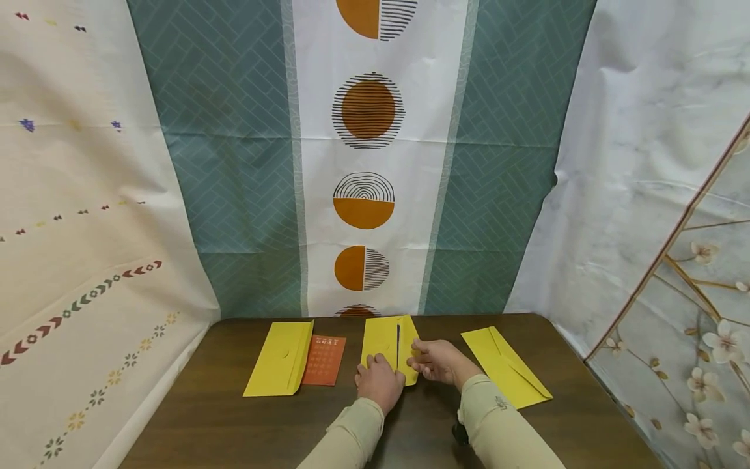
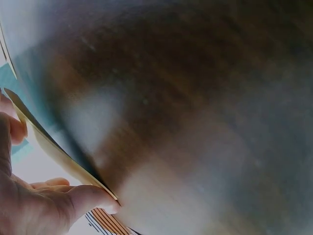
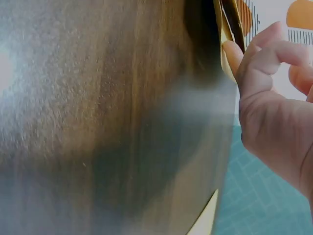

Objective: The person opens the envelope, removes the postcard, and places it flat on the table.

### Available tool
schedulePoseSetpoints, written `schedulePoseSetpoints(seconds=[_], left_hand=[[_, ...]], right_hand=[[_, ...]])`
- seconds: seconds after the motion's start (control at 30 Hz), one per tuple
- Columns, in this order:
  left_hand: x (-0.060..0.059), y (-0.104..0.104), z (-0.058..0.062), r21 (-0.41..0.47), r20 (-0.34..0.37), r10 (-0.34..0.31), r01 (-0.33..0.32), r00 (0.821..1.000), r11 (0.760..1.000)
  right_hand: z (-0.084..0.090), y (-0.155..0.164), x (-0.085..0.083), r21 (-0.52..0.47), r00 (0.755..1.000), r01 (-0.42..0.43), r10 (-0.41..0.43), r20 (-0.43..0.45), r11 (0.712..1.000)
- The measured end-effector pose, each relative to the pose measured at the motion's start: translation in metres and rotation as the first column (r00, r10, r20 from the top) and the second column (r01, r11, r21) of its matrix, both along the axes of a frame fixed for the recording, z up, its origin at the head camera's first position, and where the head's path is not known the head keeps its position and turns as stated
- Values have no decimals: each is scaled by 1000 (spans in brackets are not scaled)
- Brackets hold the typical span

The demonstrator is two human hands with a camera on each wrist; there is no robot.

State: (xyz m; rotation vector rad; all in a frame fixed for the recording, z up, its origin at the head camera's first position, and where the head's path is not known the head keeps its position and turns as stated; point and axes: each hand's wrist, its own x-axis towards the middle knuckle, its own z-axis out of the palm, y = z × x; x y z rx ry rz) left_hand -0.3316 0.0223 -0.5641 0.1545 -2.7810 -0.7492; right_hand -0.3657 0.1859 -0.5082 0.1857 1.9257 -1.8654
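Three yellow envelopes lie in a row on a brown table (image 1: 234, 423). Both hands are on the middle envelope (image 1: 383, 339), which shows a dark slit along its length. My left hand (image 1: 375, 368) grips its near left corner. In the left wrist view the thumb (image 2: 90, 196) presses against the envelope's thin edge (image 2: 54, 147). My right hand (image 1: 423, 358) pinches the right side of the same envelope. In the right wrist view its fingertips (image 3: 232, 51) touch the envelope's layered paper (image 3: 226, 24). What is inside the envelope is hidden.
The left envelope (image 1: 281, 358) lies with an orange-red printed card (image 1: 325, 359) against its right side. The right envelope (image 1: 506, 368) lies slanted near the table's right edge. Patterned cloth backdrops (image 1: 369, 195) hang close behind and on both sides of the table.
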Motion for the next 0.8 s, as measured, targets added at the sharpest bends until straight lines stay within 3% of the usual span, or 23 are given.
schedulePoseSetpoints(seconds=[0.1, 0.23, 0.47, 0.6, 0.8], left_hand=[[7, -1, 11, 37, 16, -25, 24, 1000, 999], [1, 0, 0, 2, -13, -21, 21, 1000, 1000], [-1, 1, -3, 13, -35, -5, 6, 999, 1000], [-5, 2, -14, -26, -86, 13, -16, 996, 1000], [5, 0, 0, -37, -58, -9, 7, 998, 999]], right_hand=[[-4, -1, -2, -58, 999, 6, -4, 37, 998], [-8, -2, -5, -76, 998, 17, -13, 59, 997], [-12, -6, -7, -82, 996, 52, -46, 77, 995], [-16, -11, -9, -91, 996, 39, -31, 87, 995], [-20, -21, -9, -79, 997, 35, -30, 71, 996]])
